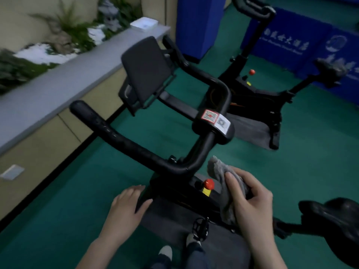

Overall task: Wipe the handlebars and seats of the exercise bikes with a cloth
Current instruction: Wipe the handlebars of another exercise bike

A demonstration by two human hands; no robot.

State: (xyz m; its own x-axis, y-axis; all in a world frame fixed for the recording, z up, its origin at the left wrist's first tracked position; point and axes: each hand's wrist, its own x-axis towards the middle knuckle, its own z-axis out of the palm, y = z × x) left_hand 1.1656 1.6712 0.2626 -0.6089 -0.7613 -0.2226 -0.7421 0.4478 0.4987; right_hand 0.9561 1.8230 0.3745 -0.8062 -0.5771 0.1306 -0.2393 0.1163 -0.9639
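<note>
The right hand (250, 199) grips a bunched grey cloth (221, 177), fingers curled over the fabric so that one crumpled end sticks up past the fingertips and the rest hangs below the palm. The cloth sits just right of the red knob (208, 183) on the near exercise bike's frame, close under the lower bend of the black handlebars (136, 144); I cannot tell whether it touches the bar. The left hand (127, 202) is spread and holds nothing, its fingers straight and its thumb lying along the left edge of the frame below the handlebars. The handlebars run from a rounded end at the left, through a U-bend, and on past a dark tablet holder (147, 68), with two square code stickers (215, 119) on the centre clamp. This bike's black seat (334, 220) is at the lower right, well apart from the cloth. A second exercise bike (254, 88) stands further back on the green floor (291, 162), its own seat (330, 71) in front of blue panels with white lettering (295, 37). A grey ledge (58, 84) with plants behind it runs along the left, and the person's shoes (165, 252) show at the bottom.
</note>
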